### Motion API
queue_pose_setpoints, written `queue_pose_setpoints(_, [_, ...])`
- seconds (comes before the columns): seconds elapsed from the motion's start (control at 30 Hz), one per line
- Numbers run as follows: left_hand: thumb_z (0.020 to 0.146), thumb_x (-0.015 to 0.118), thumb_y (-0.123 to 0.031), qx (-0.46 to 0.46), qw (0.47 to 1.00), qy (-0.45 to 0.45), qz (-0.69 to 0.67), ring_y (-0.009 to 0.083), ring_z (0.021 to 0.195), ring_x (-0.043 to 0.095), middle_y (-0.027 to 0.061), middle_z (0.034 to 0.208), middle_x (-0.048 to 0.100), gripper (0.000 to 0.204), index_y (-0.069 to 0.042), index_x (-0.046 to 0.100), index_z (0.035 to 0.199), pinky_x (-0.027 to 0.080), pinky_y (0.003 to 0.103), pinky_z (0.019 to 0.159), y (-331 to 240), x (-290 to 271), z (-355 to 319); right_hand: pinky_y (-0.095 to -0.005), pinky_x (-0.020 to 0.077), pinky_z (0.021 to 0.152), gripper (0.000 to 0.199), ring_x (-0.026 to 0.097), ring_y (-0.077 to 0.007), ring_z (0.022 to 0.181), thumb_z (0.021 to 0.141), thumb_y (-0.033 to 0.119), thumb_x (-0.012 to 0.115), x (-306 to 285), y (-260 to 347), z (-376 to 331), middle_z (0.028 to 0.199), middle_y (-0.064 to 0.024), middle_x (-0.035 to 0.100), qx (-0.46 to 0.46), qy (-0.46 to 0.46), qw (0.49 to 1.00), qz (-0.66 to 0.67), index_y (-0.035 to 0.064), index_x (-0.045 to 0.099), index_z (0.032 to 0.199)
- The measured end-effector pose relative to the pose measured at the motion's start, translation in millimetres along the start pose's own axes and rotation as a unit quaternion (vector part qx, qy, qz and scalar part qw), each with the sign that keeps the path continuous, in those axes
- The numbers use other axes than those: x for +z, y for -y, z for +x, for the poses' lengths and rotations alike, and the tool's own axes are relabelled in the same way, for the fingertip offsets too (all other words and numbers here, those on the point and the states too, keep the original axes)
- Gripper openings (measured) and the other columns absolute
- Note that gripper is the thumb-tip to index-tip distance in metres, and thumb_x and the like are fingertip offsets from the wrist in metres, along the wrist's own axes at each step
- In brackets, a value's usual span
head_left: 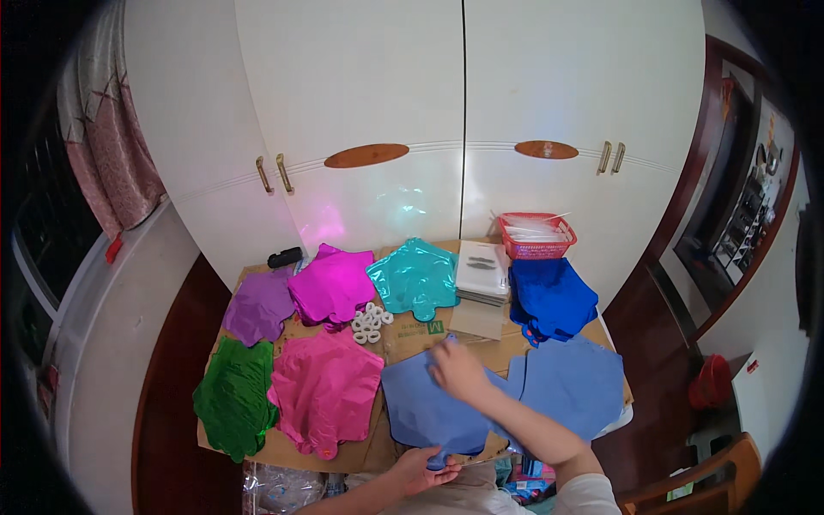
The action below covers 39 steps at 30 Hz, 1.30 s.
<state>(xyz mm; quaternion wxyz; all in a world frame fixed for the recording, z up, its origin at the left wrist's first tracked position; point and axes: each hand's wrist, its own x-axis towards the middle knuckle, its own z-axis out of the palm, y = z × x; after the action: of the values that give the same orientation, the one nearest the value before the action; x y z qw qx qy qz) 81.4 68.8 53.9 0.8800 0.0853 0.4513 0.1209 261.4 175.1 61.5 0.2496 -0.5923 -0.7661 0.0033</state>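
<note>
White wardrobe doors (369, 103) back a low table (429, 339) surfaced with flattened cardboard, on which foil balloons lie sorted by colour.

Nearest, at 6 o'clock, the left hand (421, 468) is closed on the near edge of a light blue foil balloon (425, 408), pinching it against the table edge, apparently to keep the sheet from sliding. The right hand (459, 371) lies across the same balloon's upper part, fingers spread and pressing down flat, not gripping; this reads as smoothing the foil. The two hands are apart, one at each end of the sheet.

At 4 o'clock, just beside it, a second light blue pile (575, 382) overlaps the table's right edge. At 8 o'clock sit a pink balloon (326, 386) and a green balloon (233, 395), side by side.

Mid-table, a cluster of small white rings (370, 322) rests between the stacks, within easy reach.

Farther, from 10 to 2 o'clock: purple (259, 305), magenta (335, 285), teal (415, 276), a stack of clear flat bags (482, 273), and dark blue balloons (551, 296). Behind these, a red basket (537, 236) touches the wardrobe.
</note>
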Motion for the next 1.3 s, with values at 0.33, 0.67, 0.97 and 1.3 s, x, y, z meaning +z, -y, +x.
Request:
queue_pose_setpoints(0.33, [0.095, 0.04, -0.017, 0.002, 0.999, 0.029, 0.013, 0.0296, 0.094, 0.058, 0.0159, 0.096, 0.057, 0.027, 0.004, 0.044, 0.11, 0.05, 0.043, 0.085, -4, 2, -4, -0.041, 0.0364, 0.09, 0.038, 0.047, -0.0277, 0.108, 0.077, 0.025, 0.061, 12, 29, -45, 0.114, -0.0122, 0.053, -0.03, -0.059, 0.998, -0.01, 0.0087, 0.056, 0.111])
queue_pose_setpoints(0.67, [0.083, 0.059, -0.019, 0.333, 0.855, -0.107, 0.384, 0.028, 0.086, 0.062, 0.0166, 0.092, 0.062, 0.038, 0.004, 0.049, 0.111, 0.051, 0.038, 0.073, -71, -49, 5, -0.0414, 0.0355, 0.093, 0.037, 0.047, -0.029, 0.109, 0.077, 0.024, 0.061, 9, 31, -43, 0.113, -0.0124, 0.052, -0.031, -0.056, 0.998, 0.001, 0.0075, 0.055, 0.11])
queue_pose_setpoints(0.97, [0.075, 0.066, -0.03, 0.411, 0.546, -0.319, 0.656, 0.0433, 0.077, 0.059, 0.0282, 0.079, 0.059, 0.043, 0.003, 0.048, 0.094, 0.046, 0.049, 0.067, -108, -18, 21, -0.0437, 0.032, 0.099, 0.038, 0.044, -0.0276, 0.115, 0.079, 0.025, 0.059, 11, 27, -44, 0.118, -0.0123, 0.051, -0.01, -0.028, 0.999, 0.014, 0.0084, 0.056, 0.113])
queue_pose_setpoints(1.3, [0.073, 0.058, -0.023, 0.399, 0.582, -0.201, 0.679, 0.0404, 0.079, 0.06, 0.0215, 0.082, 0.062, 0.029, -0.002, 0.051, 0.093, 0.047, 0.048, 0.071, -91, -3, 15, -0.0444, 0.0316, 0.099, 0.039, 0.043, -0.0297, 0.117, 0.075, 0.023, 0.06, 7, 27, -44, 0.12, -0.0137, 0.05, -0.016, -0.018, 1.0, 0.006, 0.0039, 0.057, 0.11])
